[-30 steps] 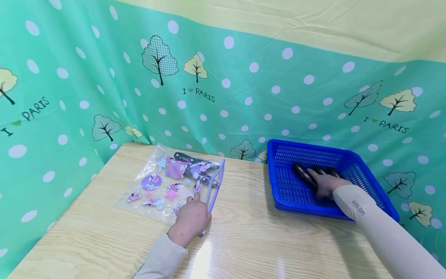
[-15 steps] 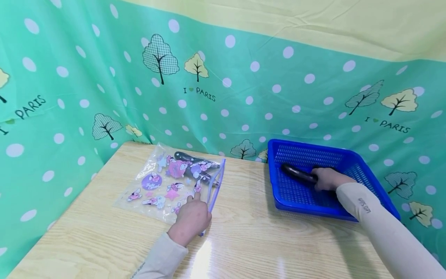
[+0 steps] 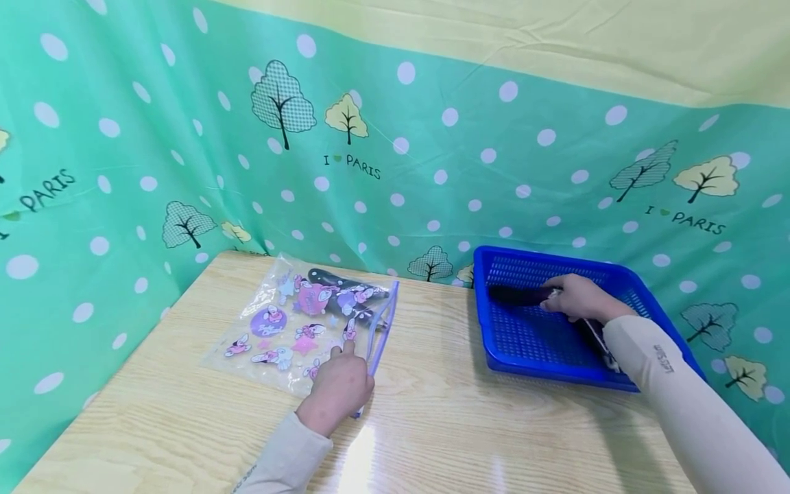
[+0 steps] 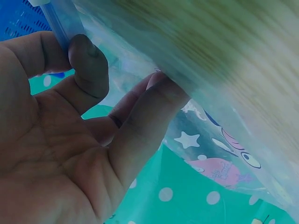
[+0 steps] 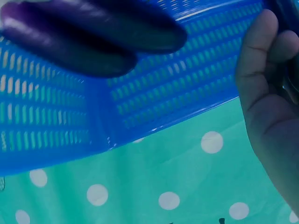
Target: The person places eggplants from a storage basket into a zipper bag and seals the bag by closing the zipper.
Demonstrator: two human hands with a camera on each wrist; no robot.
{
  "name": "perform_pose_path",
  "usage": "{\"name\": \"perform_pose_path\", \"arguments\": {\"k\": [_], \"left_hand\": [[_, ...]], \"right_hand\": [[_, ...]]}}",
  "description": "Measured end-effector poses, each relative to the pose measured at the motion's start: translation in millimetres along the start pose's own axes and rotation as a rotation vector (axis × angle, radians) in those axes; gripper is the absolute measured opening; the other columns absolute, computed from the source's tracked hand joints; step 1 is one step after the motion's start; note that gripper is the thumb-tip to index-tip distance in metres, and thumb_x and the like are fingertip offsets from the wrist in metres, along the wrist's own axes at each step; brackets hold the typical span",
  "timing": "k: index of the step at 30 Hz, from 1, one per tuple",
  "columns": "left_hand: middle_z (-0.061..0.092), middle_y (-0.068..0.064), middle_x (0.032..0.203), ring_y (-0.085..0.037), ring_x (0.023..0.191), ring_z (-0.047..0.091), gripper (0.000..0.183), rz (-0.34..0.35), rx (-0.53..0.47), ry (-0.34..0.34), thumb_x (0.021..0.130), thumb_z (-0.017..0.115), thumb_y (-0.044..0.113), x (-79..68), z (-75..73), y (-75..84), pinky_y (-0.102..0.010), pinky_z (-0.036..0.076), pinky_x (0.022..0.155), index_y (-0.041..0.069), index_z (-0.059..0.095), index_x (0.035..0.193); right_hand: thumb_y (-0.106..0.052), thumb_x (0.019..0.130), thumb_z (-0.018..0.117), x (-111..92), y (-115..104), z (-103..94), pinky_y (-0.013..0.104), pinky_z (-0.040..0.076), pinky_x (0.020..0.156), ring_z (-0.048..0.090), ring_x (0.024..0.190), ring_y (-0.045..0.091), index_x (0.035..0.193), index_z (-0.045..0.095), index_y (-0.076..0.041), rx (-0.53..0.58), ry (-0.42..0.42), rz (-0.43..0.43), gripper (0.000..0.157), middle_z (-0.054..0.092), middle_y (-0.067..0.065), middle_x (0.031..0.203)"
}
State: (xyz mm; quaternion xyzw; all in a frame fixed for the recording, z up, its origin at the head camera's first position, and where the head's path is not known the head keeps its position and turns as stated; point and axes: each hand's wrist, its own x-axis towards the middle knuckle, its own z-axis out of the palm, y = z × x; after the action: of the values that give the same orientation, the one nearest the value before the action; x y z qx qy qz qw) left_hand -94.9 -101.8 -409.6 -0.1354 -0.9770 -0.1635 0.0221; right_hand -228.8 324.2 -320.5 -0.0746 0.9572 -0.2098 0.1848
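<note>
My left hand (image 3: 339, 387) rests at the zip edge of a clear zip bag (image 3: 290, 363), its thumb and fingers pinching the film in the left wrist view. The bag has pink and purple cartoon prints and lies flat, with dark eggplants (image 3: 327, 279) showing through its far side. Over at the blue basket (image 3: 558, 383), my right hand (image 3: 583, 298) grips one end of a dark purple eggplant (image 3: 512, 296), which points left inside the basket. More eggplants (image 5: 70, 46) lie in the basket, partly hidden under my right wrist in the head view.
Both the bag and the basket stand on a light wooden table (image 3: 426, 425). A green dotted curtain (image 3: 395, 192) hangs close behind and along the left side. The basket has raised, slotted walls.
My right hand has drawn one eggplant away from the others, shifting up and swinging it so it lies more level toward the basket's left wall. The left hand and bag have stayed put.
</note>
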Motion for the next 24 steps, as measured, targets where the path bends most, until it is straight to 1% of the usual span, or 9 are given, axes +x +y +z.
{"name": "perform_pose_path", "arguments": {"k": [7,10,14,15,18,19,21,22,24], "left_hand": [[0.054,-0.019,0.095,-0.028,0.074,0.048,0.023,0.002,0.004,-0.001,0.082,0.065,0.011,-0.2,2.2,-1.3,-0.042,0.049,0.052,0.0,0.059,0.062],[0.053,-0.018,0.093,-0.028,0.073,0.047,0.024,0.006,0.002,0.003,0.082,0.065,0.011,0.0,2.8,-1.5,-0.042,0.049,0.052,0.001,0.058,0.061],[0.051,-0.016,0.091,-0.028,0.073,0.047,0.023,0.003,0.001,0.002,0.082,0.065,0.01,-0.1,2.3,-1.1,-0.042,0.049,0.052,0.001,0.059,0.062],[0.051,-0.016,0.09,-0.028,0.073,0.047,0.022,0.003,0.002,0.003,0.082,0.065,0.009,-0.1,2.2,-1.0,-0.042,0.049,0.052,0.0,0.059,0.063],[0.052,-0.017,0.093,-0.028,0.074,0.047,0.021,-0.007,0.01,-0.003,0.082,0.064,0.009,0.6,2.9,-0.9,-0.042,0.049,0.051,-0.001,0.06,0.064],[0.053,-0.018,0.095,-0.028,0.075,0.047,0.021,-0.009,0.012,-0.004,0.082,0.063,0.009,0.9,3.1,-0.8,-0.042,0.049,0.051,-0.001,0.06,0.064],[0.056,-0.02,0.1,-0.028,0.076,0.047,0.02,-0.012,0.015,-0.005,0.082,0.063,0.009,1.3,3.5,-0.8,-0.042,0.05,0.051,-0.001,0.061,0.064],[0.056,-0.021,0.102,-0.029,0.076,0.047,0.02,-0.014,0.016,-0.007,0.082,0.063,0.008,1.6,3.7,-0.8,-0.042,0.051,0.051,-0.001,0.061,0.064],[0.058,-0.024,0.11,-0.029,0.077,0.048,0.021,-0.013,0.016,-0.003,0.082,0.062,0.008,1.5,3.5,-1.0,-0.042,0.051,0.051,-0.001,0.061,0.063]], "right_hand": [[-0.024,0.095,0.068,7.8,-9.8,2.6,0.042,0.056,0.066,0.061,0.064,0.023,0.141,0.047,0.013,0.087,0.01,-0.02,0.062,0.071,0.011,0.101],[-0.026,0.096,0.067,10.9,-11.9,3.2,0.042,0.056,0.068,0.061,0.066,0.025,0.142,0.046,0.012,0.134,0.007,-0.02,0.063,0.071,0.016,0.104],[-0.042,0.097,0.066,14.4,-17.4,5.0,0.044,0.058,0.072,0.064,0.071,0.026,0.143,0.046,0.011,0.181,0.009,0.015,0.073,0.065,0.024,0.12],[-0.047,0.097,0.065,15.2,-18.9,5.6,0.043,0.058,0.072,0.064,0.07,0.026,0.143,0.047,0.01,0.179,0.011,0.027,0.076,0.067,0.023,0.114],[-0.057,0.096,0.06,15.7,-25.1,6.0,0.044,0.058,0.07,0.061,0.063,0.024,0.122,0.062,0.005,0.175,0.014,0.059,0.068,0.064,0.014,0.085],[-0.058,0.096,0.06,15.6,-27.1,5.8,0.044,0.058,0.07,0.06,0.061,0.023,0.115,0.063,0.002,0.177,0.015,0.066,0.063,0.06,0.01,0.077],[-0.054,0.098,0.059,15.4,-30.4,5.4,0.043,0.059,0.067,0.059,0.059,0.022,0.092,0.06,-0.003,0.192,0.019,0.071,0.051,0.053,0.004,0.065],[-0.05,0.099,0.06,15.4,-31.9,5.3,0.043,0.059,0.067,0.06,0.059,0.021,0.084,0.055,-0.006,0.209,0.018,0.074,0.047,0.055,0.006,0.066],[-0.041,0.1,0.062,16.0,-33.3,5.7,0.043,0.06,0.066,0.063,0.061,0.022,0.082,0.054,-0.005,0.237,0.017,0.083,0.041,0.062,0.011,0.072]]}}
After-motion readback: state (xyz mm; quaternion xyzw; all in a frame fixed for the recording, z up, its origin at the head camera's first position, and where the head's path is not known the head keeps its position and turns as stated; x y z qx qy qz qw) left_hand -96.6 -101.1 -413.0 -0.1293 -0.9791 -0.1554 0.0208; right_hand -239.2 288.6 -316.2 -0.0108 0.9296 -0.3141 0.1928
